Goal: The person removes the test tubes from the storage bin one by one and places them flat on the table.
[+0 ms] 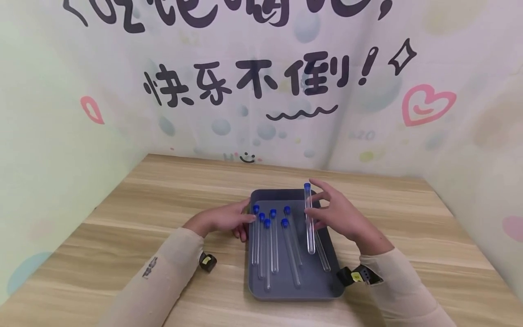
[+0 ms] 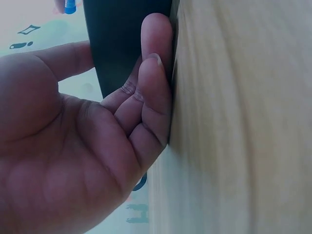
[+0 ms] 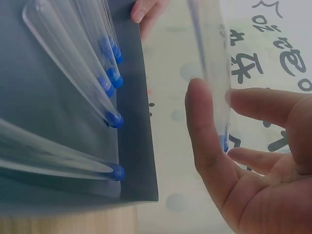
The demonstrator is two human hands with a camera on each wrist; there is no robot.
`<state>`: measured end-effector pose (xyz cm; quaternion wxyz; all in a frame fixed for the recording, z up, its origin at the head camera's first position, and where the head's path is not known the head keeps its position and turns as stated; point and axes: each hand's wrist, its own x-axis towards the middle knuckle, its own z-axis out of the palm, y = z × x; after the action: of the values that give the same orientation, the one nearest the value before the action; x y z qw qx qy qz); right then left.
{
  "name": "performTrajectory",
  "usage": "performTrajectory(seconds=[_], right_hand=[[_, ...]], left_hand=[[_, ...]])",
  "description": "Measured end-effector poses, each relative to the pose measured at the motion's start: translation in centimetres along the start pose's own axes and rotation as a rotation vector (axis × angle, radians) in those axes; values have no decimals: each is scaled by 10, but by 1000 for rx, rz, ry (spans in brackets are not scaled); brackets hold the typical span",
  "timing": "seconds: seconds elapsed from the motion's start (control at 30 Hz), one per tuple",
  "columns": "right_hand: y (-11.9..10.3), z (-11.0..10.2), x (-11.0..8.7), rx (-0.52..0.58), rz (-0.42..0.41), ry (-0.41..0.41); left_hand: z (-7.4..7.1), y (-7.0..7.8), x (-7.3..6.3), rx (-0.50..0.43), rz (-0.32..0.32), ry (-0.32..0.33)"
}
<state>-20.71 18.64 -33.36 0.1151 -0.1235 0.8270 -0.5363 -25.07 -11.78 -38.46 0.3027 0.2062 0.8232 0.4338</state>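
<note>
My right hand (image 1: pixel 337 213) pinches a clear test tube (image 1: pixel 310 231) with a blue cap, held nearly upright over the right side of a grey tray (image 1: pixel 296 294). In the right wrist view, thumb and fingers meet the glass of this test tube (image 3: pixel 218 53) below its cap. My left hand (image 1: pixel 229 218) grips the tray's left wall, thumb over the rim. The left wrist view shows the fingers (image 2: pixel 155 85) curled low against the outside of that wall, close to the tabletop. Several more blue-capped test tubes (image 1: pixel 267 259) lie inside the tray, caps toward the far end.
The tray stands on a wood-grain table (image 1: pixel 163 190). Behind the table hangs a pale printed cloth (image 1: pixel 253 131) with dark lettering. One tube (image 1: pixel 323 254) lies along the tray's right wall, partly behind the held one.
</note>
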Motion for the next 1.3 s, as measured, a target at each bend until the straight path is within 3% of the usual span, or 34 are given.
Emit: performTrajectory(seconds=[0.7, 1.3], right_hand=[[14, -18, 5, -2, 23, 55], [25, -29, 8, -19, 75, 91]], left_hand=[[1, -3, 1, -20, 11, 11], [0, -2, -1, -29, -16, 27]])
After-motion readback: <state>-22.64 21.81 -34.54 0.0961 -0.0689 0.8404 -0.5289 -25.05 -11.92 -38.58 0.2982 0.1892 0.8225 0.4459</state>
